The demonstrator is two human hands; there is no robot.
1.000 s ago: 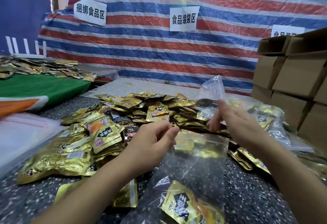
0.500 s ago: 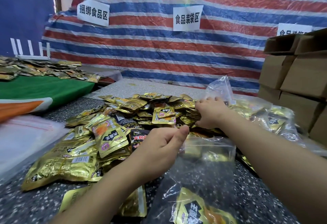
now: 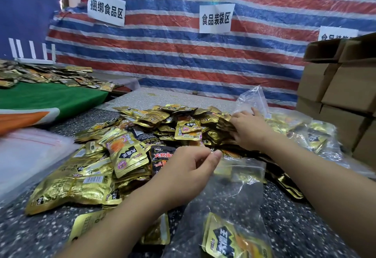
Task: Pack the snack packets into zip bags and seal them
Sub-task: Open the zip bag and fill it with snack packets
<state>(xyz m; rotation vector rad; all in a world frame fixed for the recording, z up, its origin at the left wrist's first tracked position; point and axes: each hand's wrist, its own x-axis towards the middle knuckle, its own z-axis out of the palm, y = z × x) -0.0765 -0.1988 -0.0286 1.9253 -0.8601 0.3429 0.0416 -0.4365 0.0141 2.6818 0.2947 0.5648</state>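
Speckled table (image 3: 284, 227), striped tarp (image 3: 203, 58) behind

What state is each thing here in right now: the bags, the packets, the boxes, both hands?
Zip bag: mouth open, one packet inside.
Left hand: pinches the bag's rim.
Right hand: reaching into the snack pile, grip unclear.
Filled bags: packed, lying flat.
Cardboard boxes: stacked; top one open.

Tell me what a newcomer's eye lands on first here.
The heap of gold snack packets sprawled across the middle of the speckled table draws the eye first. In front of it, the left hand pinches the mouth of a clear zip bag holding one packet, while the right hand reaches into the heap. Behind everything hangs a red, white and blue striped tarp with paper signs.
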